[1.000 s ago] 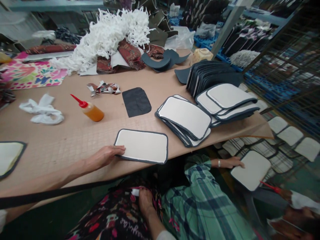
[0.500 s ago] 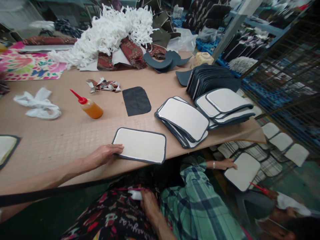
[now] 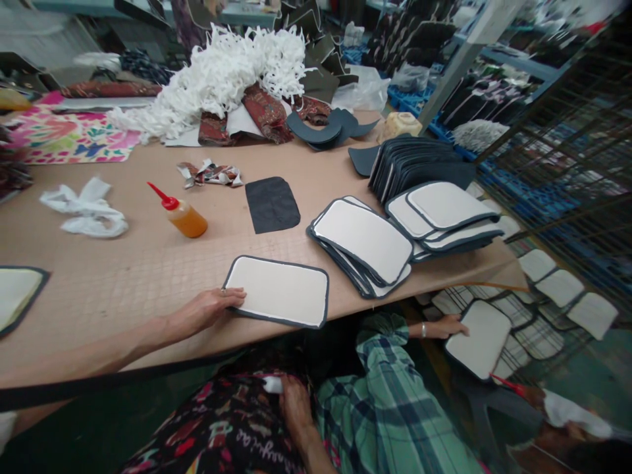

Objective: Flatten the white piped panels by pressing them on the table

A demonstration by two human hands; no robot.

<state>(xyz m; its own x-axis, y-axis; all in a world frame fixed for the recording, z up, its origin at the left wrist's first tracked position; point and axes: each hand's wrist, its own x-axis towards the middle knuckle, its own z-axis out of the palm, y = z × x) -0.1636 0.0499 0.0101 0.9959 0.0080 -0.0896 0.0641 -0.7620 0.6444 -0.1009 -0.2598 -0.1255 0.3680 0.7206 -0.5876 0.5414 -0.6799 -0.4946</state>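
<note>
My left hand point(image 3: 222, 304) reaches in from the left and grips the left end of a cream rectangular panel with a dark border point(image 3: 279, 289), fingers on top. The panel lies flat near the table's front edge. Low in front of my patterned black clothing, my right hand point(image 3: 299, 411) is closed against a small white wad point(image 3: 272, 384); its fingertips are partly hidden. Beyond the panel lie a black fabric piece point(image 3: 273, 205) and a red-tipped squeeze bottle point(image 3: 186, 218) of orange liquid. To the panel's right sits a stack of similar panels point(image 3: 365, 237).
More panels point(image 3: 449, 204) and upright dark pads point(image 3: 415, 164) stand at the table's right end. White shreds point(image 3: 232, 72) are heaped at the back. At right, a co-worker in a green plaid sleeve point(image 3: 395, 388) holds another panel point(image 3: 478, 339) and a red-tipped applicator point(image 3: 508, 384).
The view has shifted slightly, so the table things appear a little lower and to the right. My hands keep their places. The co-worker's red tip has moved down along the other panel's edge.
</note>
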